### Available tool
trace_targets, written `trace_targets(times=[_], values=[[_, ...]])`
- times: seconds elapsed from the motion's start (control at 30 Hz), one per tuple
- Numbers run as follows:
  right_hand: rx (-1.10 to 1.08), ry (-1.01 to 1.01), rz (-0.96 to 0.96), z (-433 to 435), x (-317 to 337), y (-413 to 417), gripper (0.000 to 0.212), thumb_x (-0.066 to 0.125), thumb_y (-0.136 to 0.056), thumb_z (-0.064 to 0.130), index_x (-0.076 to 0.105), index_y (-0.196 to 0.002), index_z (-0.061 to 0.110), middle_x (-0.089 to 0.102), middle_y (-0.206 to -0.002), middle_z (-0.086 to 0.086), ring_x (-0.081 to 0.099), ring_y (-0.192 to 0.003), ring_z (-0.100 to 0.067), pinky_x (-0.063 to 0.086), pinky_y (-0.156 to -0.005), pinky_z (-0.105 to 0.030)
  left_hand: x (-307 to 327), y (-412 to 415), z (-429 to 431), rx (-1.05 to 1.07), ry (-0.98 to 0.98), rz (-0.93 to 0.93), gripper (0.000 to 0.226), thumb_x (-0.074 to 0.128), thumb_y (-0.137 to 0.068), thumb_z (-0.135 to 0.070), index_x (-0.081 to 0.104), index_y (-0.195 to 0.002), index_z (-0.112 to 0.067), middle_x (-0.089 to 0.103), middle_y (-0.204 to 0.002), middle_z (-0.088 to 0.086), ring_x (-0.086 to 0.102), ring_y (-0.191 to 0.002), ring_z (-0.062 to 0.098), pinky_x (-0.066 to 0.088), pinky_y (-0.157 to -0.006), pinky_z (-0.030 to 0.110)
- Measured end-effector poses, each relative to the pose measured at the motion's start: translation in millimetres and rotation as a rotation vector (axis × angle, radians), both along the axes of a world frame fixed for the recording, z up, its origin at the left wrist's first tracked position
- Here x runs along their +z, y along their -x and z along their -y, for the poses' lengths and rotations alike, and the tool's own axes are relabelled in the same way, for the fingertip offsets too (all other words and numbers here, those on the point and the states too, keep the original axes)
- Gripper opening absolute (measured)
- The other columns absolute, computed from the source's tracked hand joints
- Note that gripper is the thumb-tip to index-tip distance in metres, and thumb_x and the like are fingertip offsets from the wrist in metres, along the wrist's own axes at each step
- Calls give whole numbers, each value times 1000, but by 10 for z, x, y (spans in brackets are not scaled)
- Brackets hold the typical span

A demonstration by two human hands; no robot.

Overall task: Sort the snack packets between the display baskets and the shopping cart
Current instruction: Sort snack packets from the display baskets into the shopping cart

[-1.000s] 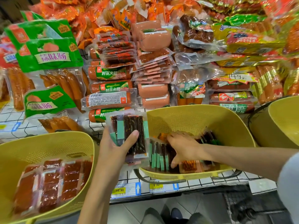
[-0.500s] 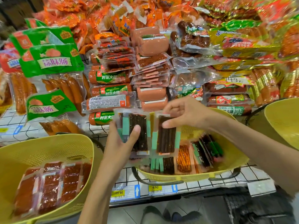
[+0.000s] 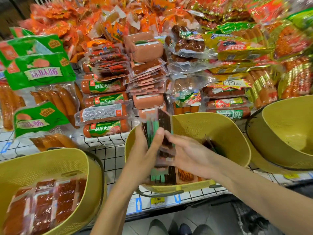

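Left hand [image 3: 144, 154] clamps an upright stack of snack packets [image 3: 163, 128] over the middle basket [image 3: 220, 121]; right hand [image 3: 190, 155] lays straight fingers against it.

- Held packets [image 3: 163, 122]: a motion-blurred stack in the left hand [image 3: 144, 155]. Count and print are unreadable, and the lower ends are hidden behind both hands.
- Left hand: the fingers are hidden behind the stack.
- Right hand [image 3: 191, 155]: the fingertips are blurred against the stack, so its grip cannot be told.
- Middle basket [image 3: 211, 129]: the contents are largely covered by hands and forearms.
- Left basket [image 3: 50, 160]: cut by the left and bottom edges.
- Right basket [image 3: 279, 126]: cut by the right edge.
- Shopping cart [image 3: 245, 221]: dark, and cut by the bottom edge.
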State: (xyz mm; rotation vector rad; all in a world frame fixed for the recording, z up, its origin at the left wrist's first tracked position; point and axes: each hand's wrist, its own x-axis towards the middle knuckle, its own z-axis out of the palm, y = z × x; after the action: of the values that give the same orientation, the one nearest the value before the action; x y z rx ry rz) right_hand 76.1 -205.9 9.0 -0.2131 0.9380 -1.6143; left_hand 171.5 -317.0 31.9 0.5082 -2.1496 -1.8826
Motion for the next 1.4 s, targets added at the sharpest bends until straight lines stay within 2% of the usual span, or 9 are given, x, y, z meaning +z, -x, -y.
trace_targets(times=[0.1,0.23,0.37,0.6,0.77,0.9,1.17,1.3,1.4], values=[[-9,97,49,-92,-25,67,44,54,-91,21,49,-132,8,66,-113,-10,67,-96,-20,53,-84,-40,64,-79,-2,-66,-17,-47,29,36,-93,-49,43,-121,-50,53,-116,-44,49,-114,-17,45,-97,32],[73,170,-16,-198,-57,112,50,48,-96,12,35,-144,8,52,-136,-19,59,-113,-31,43,-99,-50,52,-107,39,-78,-69,-84,33,46,-93,-36,49,-125,-46,64,-122,-14,61,-115,11,52,-93,46],[68,214,79,-272,-127,147,44,42,-100,7,37,-144,7,39,-146,-21,42,-132,-37,30,-110,-55,85,-114,36,-78,-116,-116,34,55,-83,-36,57,-102,-65,70,-112,-10,68,-101,9,57,-70,22],[8,282,204,-332,-124,137,43,20,-104,4,19,-147,7,43,-143,-20,54,-122,-30,30,-110,-50,98,-92,-1,-115,-73,-140,36,49,-91,-27,55,-116,-53,67,-119,-12,64,-110,8,55,-82,23],[8,247,168,-379,-123,161,48,56,-92,6,47,-138,8,51,-136,-21,61,-108,-30,45,-95,-48,118,-75,-48,-109,66,-105,47,62,-90,-7,47,-117,-43,65,-115,-24,60,-110,-4,50,-94,25],[16,204,64,-387,-55,124,44,48,-97,17,44,-140,8,53,-133,-21,62,-107,-28,47,-95,-48,106,-25,-130,-20,75,-66,59,57,-79,17,46,-121,-23,65,-110,-1,65,-103,12,52,-93,42],[-239,65,-6,-558,29,-3,33,58,-89,13,59,-121,7,65,-119,-17,65,-102,-29,49,-95,-51,41,-45,-114,175,-92,-110,58,68,-84,-11,39,-125,-39,50,-128,-22,56,-98,-15,49,-74,7],[-348,36,-116,-677,90,-194,40,56,-89,12,51,-128,8,62,-125,-16,64,-107,-33,52,-90,-49,9,-18,-168,172,-207,-42,75,73,-65,-39,46,-133,-22,59,-132,1,57,-121,21,44,-102,54],[-567,84,-66,-946,126,-367,38,59,-85,12,55,-123,10,65,-121,-14,66,-104,-33,55,-85,-47,-39,57,-216,108,-408,-72,69,72,-68,-26,51,-132,-9,60,-132,9,55,-125,23,39,-106,55]])
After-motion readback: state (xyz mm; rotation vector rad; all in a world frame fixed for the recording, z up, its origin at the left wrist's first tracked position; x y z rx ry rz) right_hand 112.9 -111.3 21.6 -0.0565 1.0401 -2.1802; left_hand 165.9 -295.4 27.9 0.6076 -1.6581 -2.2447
